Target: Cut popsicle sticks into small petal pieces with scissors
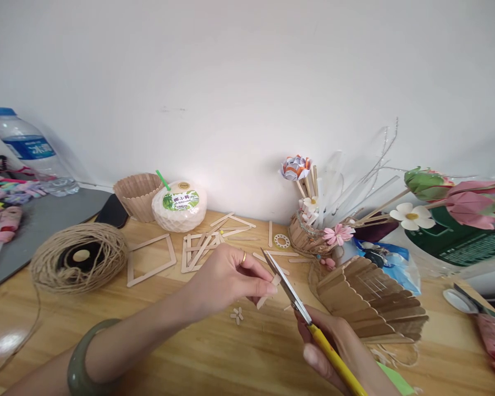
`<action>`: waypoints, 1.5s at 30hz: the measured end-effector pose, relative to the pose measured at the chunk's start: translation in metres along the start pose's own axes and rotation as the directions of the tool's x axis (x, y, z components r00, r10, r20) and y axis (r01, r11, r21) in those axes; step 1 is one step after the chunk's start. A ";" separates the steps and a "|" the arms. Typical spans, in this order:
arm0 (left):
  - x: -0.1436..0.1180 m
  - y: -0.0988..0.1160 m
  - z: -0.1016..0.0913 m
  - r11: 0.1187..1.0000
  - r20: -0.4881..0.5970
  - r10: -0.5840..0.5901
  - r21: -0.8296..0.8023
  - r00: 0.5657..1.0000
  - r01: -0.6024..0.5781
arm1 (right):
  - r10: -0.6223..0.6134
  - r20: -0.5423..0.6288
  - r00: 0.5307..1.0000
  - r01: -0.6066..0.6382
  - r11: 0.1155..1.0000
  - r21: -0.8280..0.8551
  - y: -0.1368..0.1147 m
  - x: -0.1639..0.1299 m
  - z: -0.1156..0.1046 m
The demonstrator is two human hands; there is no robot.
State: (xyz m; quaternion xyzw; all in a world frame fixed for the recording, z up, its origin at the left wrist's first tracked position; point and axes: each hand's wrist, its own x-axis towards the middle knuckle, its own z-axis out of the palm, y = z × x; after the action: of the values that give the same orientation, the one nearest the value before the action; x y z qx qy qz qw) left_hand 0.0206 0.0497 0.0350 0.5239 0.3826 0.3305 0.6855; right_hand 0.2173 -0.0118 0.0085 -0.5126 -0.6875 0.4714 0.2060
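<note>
1. The left hand (226, 278) pinches a short wooden craft stick (269, 294) between thumb and fingertips, just above the wooden table (190, 352), a little below the middle of the view.
2. The right hand (334, 346), at 5 o'clock from the stick, is closed around the yellow handles of the scissors (289, 289); the blades point toward 11 o'clock and meet the stick's upper end.
3. The stick looks light, thin and stiff, likely to split or spring away when cut, so a firm pinch close to the blades seems the best hold.
4. Small cut pieces (236, 314) lie on the table at 7 o'clock from the stick.
5. A stick-built fan (371, 300) lies at 3 o'clock, a twine ball (79, 257) at 9 o'clock, and flat stick frames (198, 247) at 11 o'clock.
6. The fingers cover much of the stick, so its full length is unclear; whether the blades have bitten in is hard to tell. The right wrist is cut off by the lower edge.
</note>
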 end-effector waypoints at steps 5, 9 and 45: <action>0.000 0.001 -0.002 1.000 -0.017 -0.004 0.005 1.000 0.004 | -0.012 0.007 1.000 0.011 0.991 0.134 0.006 0.002 0.001; 0.001 0.001 -0.003 0.999 -0.013 -0.027 0.039 1.000 0.027 | -0.022 0.006 1.000 0.019 0.958 0.288 0.008 -0.001 0.003; -0.001 0.002 0.006 0.999 -0.081 -0.006 -0.044 0.997 0.002 | -0.065 -0.026 0.998 0.068 0.987 0.146 -0.001 -0.009 0.000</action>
State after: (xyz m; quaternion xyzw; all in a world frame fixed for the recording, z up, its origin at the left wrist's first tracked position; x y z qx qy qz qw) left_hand 0.0251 0.0461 0.0378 0.4941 0.4036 0.3585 0.6815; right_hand 0.2197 -0.0201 0.0113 -0.4777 -0.6654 0.5082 0.2660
